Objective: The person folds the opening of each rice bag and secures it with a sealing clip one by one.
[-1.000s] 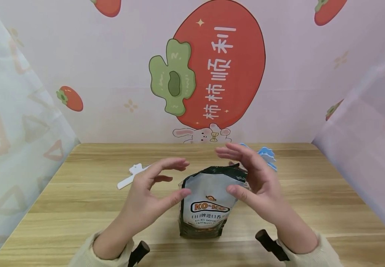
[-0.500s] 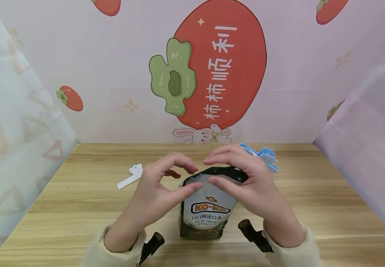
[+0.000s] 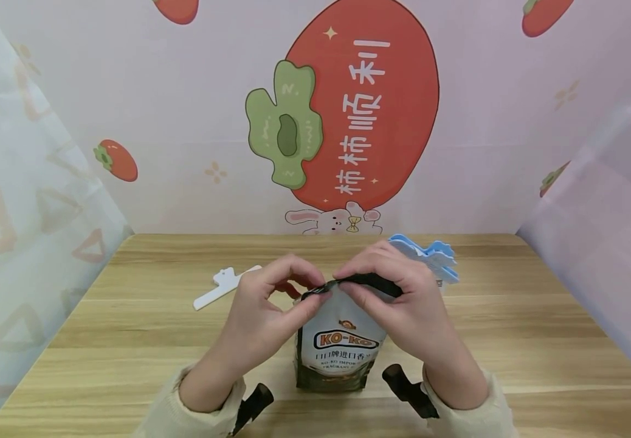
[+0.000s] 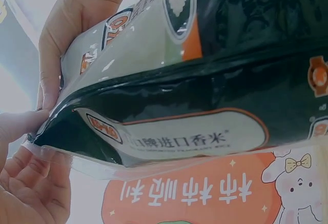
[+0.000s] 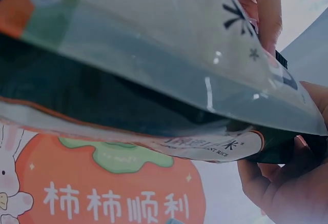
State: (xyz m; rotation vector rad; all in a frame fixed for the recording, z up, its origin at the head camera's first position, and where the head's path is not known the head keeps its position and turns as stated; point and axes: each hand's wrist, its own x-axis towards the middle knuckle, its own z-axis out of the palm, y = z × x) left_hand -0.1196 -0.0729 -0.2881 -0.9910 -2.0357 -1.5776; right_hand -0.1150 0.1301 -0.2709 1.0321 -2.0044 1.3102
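Note:
A bag of rice [image 3: 343, 368], white and dark green with a KO-KO label, stands upright on the wooden table in the head view. My left hand [image 3: 263, 322] pinches the bag's dark top edge near the middle, thumb in front and fingers behind. Close beside it, my right hand [image 3: 405, 313] pinches the same edge, covering part of the right corner. In the left wrist view the bag's side panel [image 4: 179, 137] folds inward towards the fingers at the top. The right wrist view shows the opposite side panel [image 5: 210, 144] below the glossy front.
A white clip [image 3: 222, 289] lies on the table [image 3: 102, 365] behind my left hand. Blue wavy-edged clips [image 3: 436, 258] lie at the back right, partly behind my right hand. A persimmon-print backdrop [image 3: 184, 201] rises behind the table, with patterned cloths at both sides.
Both hands have come inward from the bag's sides to its top edge, and the fingers have closed on it. The top edge is now pressed flatter; the bag stands where it was.

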